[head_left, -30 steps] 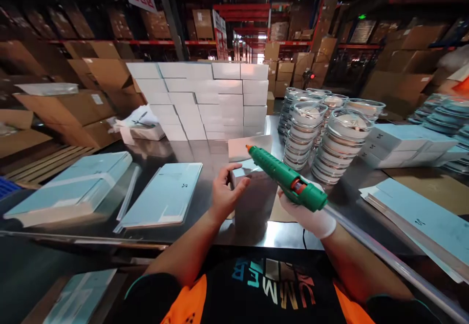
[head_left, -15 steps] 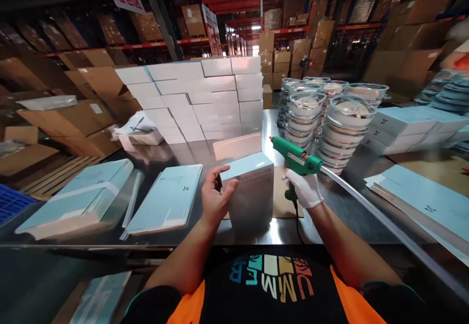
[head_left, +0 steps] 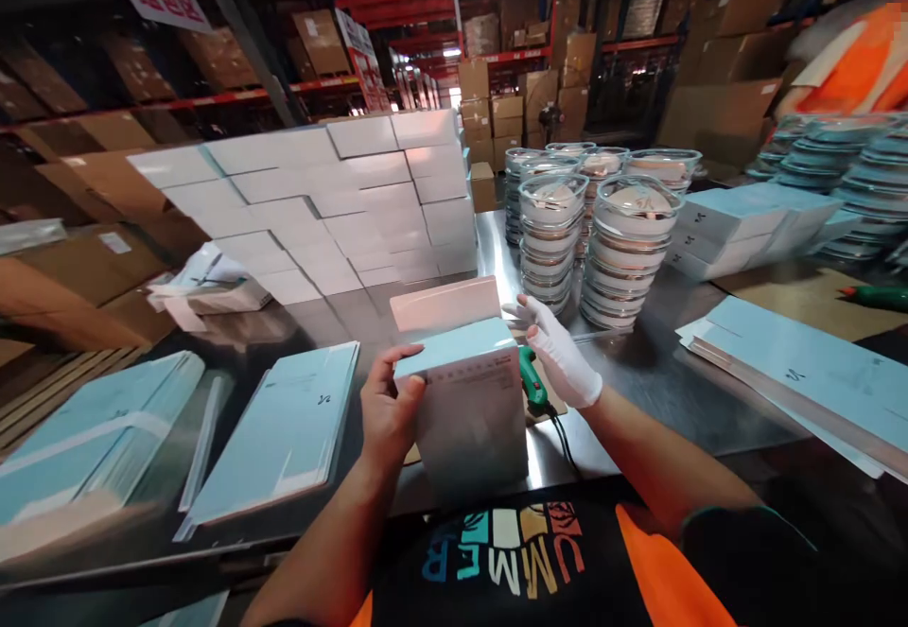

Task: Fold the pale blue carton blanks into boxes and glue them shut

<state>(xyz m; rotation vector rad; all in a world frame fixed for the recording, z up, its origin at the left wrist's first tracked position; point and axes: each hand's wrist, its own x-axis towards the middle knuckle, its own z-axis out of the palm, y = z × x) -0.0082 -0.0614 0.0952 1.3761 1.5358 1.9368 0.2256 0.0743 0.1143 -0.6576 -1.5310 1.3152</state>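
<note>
Two hands: one bare left hand [head_left: 387,409], one white-gloved right hand [head_left: 560,357]. One upright pale blue box [head_left: 472,400] with one raised flap. One green glue gun [head_left: 531,383] on the desk [head_left: 638,372]. Two piles of flat blue carton blanks [head_left: 284,433] at left, one more pile [head_left: 809,372] at right. One wall of stacked white boxes [head_left: 319,201], about seven rows high. Roughly five stacks of clear round containers [head_left: 624,249]. One person in orange [head_left: 858,50], far right.
</note>
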